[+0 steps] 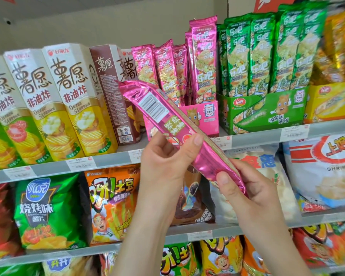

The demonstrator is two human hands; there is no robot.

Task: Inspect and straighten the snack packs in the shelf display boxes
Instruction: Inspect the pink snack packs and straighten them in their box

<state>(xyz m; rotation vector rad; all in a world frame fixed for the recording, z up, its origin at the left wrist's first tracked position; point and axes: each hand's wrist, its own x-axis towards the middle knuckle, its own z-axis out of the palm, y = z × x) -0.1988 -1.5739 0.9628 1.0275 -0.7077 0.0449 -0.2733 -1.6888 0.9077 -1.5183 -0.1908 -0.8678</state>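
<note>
Subject: one pink snack pack (173,124), held out in front of the shelf, clear of its display box. It lies on a diagonal, with the upper end pointing up and left towards the brown chip box (116,92) and the lower end down and right. The back faces the camera, showing a white barcode label (153,105) near the upper end.

Left hand (167,162): grasping the pack at about its middle. The thumb (197,139) lies across the near face, and the other fingers are curled behind, mostly hidden. The forearm rises from the bottom edge, with the wrist bent slightly towards the pack.

Right hand (247,188): grasping the lower end of the pack. The thumb (223,180) presses on the near face, and the fingers wrap round the far edge. The forearm comes up from the lower right.

Shelf: the pink display box (203,116) stands on the upper shelf behind the held pack. Its remaining pink packs (167,70) stand upright, and the rightmost one sits higher than the others. Just to the right, touching it, is a green display box (267,110) with upright green packs (267,52), and beyond that a yellow display box (331,100). To the left stands a row of tall chip boxes (64,96). Price tags (78,162) are fixed along the shelf edge. Bags of crisps (50,212) fill the shelves below.
</note>
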